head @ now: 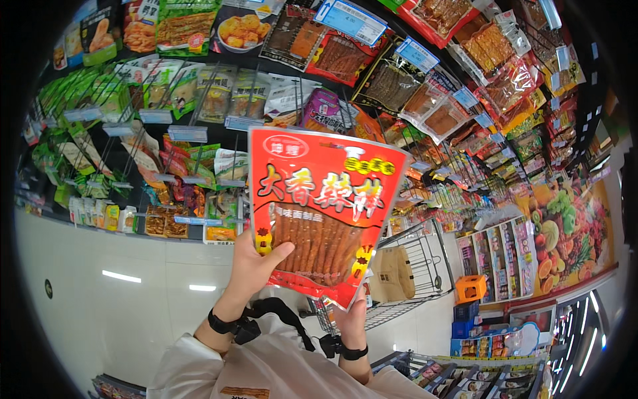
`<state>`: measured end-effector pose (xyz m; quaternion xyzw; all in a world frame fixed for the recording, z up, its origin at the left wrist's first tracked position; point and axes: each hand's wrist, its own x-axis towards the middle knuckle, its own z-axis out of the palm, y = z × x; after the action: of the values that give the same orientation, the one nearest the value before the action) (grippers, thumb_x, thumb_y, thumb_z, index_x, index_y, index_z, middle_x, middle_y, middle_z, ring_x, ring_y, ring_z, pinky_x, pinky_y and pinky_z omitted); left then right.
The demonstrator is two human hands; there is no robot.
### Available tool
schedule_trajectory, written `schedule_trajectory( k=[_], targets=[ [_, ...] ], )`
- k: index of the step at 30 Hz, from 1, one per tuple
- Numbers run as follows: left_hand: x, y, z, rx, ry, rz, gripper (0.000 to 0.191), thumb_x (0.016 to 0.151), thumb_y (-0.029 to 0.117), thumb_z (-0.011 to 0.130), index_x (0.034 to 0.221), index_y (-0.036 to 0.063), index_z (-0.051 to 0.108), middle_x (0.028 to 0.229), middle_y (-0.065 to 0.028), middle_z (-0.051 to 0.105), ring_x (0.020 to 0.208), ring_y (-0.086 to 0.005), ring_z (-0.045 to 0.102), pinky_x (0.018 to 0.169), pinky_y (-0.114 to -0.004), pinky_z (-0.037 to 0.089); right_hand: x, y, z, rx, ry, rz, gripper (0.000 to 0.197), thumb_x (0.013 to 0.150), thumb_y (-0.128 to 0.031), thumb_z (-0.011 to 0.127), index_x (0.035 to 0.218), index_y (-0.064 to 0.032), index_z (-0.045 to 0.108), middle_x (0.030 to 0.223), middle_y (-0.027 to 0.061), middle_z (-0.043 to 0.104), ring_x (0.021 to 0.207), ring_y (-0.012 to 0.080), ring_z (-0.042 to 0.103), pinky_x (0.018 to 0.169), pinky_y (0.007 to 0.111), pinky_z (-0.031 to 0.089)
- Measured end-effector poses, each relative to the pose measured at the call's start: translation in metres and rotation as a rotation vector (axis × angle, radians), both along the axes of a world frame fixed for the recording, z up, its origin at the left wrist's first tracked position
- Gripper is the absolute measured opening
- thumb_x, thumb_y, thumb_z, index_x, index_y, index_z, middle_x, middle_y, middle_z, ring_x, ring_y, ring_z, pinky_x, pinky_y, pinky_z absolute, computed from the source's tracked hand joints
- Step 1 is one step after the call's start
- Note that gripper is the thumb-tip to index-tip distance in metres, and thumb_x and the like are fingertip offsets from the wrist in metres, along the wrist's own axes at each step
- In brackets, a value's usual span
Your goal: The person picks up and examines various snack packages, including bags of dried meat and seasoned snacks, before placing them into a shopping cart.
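A red plastic packet of spicy snack sticks (pixel 319 244) is held up in front of me, its printed front towards the camera. Reddish-brown sticks show through its clear window. My left hand (pixel 254 267) grips the lower left edge, thumb across the front and fingers hidden behind. At the lower right corner my right hand (pixel 353 316) holds the packet's bottom edge, its fingers partly covered by the packet. Both wrists wear black straps with small devices. Beyond the packet, a display shelf (pixel 199 60) carries hanging snack packets.
A wire shopping cart (pixel 423 259) stands to the right, with a brown paper bag (pixel 394 274) in it. Blue price tags (pixel 351 20) line the shelf hooks. An orange crate (pixel 470 288) and blue crates (pixel 464 319) are stacked farther right. Pale tiled floor (pixel 149 279) lies at the left.
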<state>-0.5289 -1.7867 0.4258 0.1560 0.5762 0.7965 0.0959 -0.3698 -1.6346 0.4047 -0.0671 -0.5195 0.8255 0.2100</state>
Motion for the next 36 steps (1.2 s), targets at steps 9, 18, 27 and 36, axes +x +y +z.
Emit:
schedule_trajectory(
  k=[9,18,27,36],
  targets=[
    [-0.033,0.048,0.046,-0.042,0.102,-0.262,0.032,0.082,0.006,0.065,0.11,-0.0033,0.053,0.098,-0.005,0.062,0.085,-0.0096,0.055,0.077,-0.027,0.046,-0.048,0.04,0.003,0.082,-0.142,-0.351,0.049,0.083,-0.004,0.063,0.126,-0.0012,0.04,0.118,0.0079,0.051,0.104,0.0155,0.052,0.091,0.032,0.042],
    [-0.098,0.118,0.075,-0.082,0.313,-0.197,0.051,0.086,0.008,0.059,0.13,-0.0001,0.034,0.122,-0.0088,0.049,0.113,-0.014,0.045,0.096,-0.03,0.036,-0.121,0.109,0.02,-0.087,0.009,-0.349,0.042,0.083,-0.004,0.065,0.119,-0.0018,0.045,0.106,0.0065,0.057,0.094,0.0148,0.056,0.086,0.032,0.045],
    [-0.167,0.177,0.15,0.136,0.611,0.118,0.069,0.085,0.009,0.058,0.142,0.004,0.019,0.137,-0.0186,0.039,0.126,-0.0273,0.039,0.104,-0.041,0.029,-0.168,0.175,0.017,-0.043,0.018,-0.301,0.045,0.081,-0.008,0.068,0.119,-0.0016,0.046,0.104,0.0044,0.056,0.092,0.0132,0.055,0.085,0.029,0.043],
    [-0.175,0.196,0.172,0.253,0.819,0.149,0.071,0.08,0.006,0.059,0.14,-0.0017,0.021,0.13,-0.0172,0.045,0.121,-0.0256,0.045,0.102,-0.039,0.033,-0.191,0.192,0.033,0.161,0.049,-0.156,0.047,0.078,-0.012,0.072,0.116,0.0,0.046,0.105,0.0052,0.056,0.094,0.0119,0.053,0.085,0.029,0.042]
  ],
)
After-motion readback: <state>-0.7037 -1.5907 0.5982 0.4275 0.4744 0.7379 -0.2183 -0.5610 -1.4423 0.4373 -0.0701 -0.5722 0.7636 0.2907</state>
